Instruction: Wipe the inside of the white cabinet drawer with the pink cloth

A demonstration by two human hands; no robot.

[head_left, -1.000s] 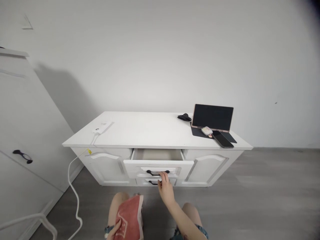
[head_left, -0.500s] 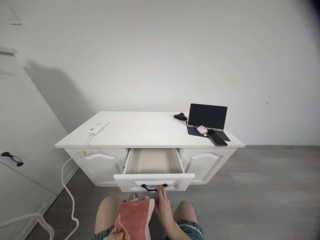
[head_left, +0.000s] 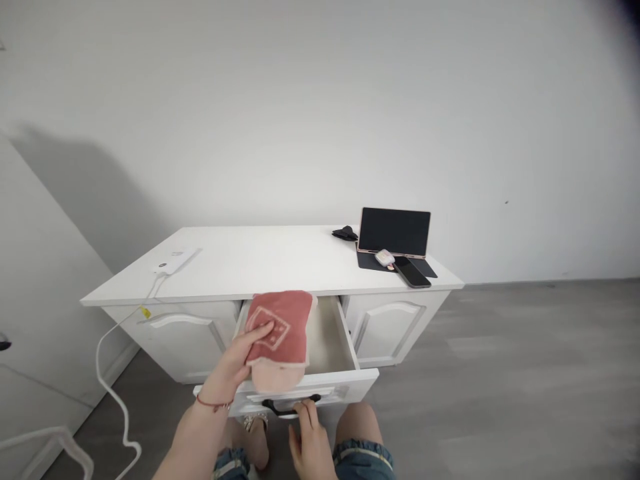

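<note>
My left hand (head_left: 250, 350) grips a folded red towel (head_left: 287, 327) with a pale pattern, thumb on top and the other fingers hidden beneath. The towel is over the left part of an open white drawer (head_left: 353, 333), partly covering its inside; a light pinkish layer hangs at its near edge. At the drawer's front, the fingers of my right hand (head_left: 310, 427) are hooked on the black handle (head_left: 280, 408).
On the white cabinet top (head_left: 260, 260) stand a tablet (head_left: 394, 230) on a dark cover, a phone (head_left: 413, 272), a small white case (head_left: 385, 258) and a black folded item (head_left: 345, 233). A white power strip (head_left: 175, 261) trails a cable (head_left: 113, 393) on the left.
My left hand has lifted the towel from my lap up and forward over the drawer. The drawer is pulled out further, with my right hand still at its handle.
</note>
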